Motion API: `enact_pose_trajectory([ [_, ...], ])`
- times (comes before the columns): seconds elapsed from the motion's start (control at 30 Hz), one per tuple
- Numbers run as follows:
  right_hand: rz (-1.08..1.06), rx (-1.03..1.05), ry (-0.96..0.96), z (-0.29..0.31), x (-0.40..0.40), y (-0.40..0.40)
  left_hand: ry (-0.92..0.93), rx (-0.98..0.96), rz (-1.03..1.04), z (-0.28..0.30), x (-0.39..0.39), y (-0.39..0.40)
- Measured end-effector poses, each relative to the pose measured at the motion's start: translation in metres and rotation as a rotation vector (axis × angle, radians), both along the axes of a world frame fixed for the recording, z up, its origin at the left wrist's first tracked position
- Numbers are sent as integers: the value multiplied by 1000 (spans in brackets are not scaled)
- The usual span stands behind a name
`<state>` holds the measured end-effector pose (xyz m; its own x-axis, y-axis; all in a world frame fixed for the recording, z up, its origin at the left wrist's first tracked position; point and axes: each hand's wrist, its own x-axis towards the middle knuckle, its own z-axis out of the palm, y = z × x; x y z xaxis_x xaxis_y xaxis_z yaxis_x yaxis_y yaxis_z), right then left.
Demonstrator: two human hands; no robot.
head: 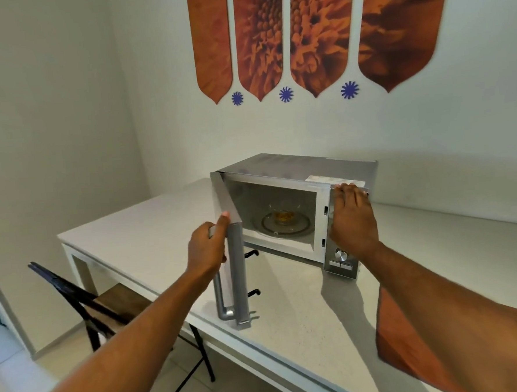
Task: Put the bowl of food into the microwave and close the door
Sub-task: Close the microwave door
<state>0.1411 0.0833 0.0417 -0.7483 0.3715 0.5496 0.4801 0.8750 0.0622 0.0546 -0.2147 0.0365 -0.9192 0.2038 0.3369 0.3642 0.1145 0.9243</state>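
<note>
A silver microwave (298, 169) stands on the white table (150, 226) against the wall. Its door (235, 258) swings out to the left, wide open. Inside, a clear glass bowl of yellowish food (284, 214) sits on the round turntable. My left hand (207, 247) grips the free edge of the door near the top of its long handle. My right hand (351, 217) lies flat against the control panel at the microwave's right front, fingers together, holding nothing.
A dark folding chair (106, 305) with a wooden seat stands at the table's left front side. An orange mat (411, 347) lies on the table at the right. Orange flower panels (302, 35) hang on the wall above.
</note>
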Motion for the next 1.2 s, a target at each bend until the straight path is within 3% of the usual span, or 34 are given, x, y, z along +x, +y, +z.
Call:
enact_pose_trajectory([
  [0.43, 37, 28, -3, 26, 6, 17, -257, 51, -430, -5, -3, 141],
  [0.6, -18, 32, 77, 22, -5, 14, -137, 9, -477, -8, -14, 173],
  [1.03, -178, 23, 191, 9, -26, 2, -72, -61, -594, -7, -40, 206],
  [1.2, -217, 28, 224, 6, -31, -3, -34, -94, -549, -8, -46, 219],
])
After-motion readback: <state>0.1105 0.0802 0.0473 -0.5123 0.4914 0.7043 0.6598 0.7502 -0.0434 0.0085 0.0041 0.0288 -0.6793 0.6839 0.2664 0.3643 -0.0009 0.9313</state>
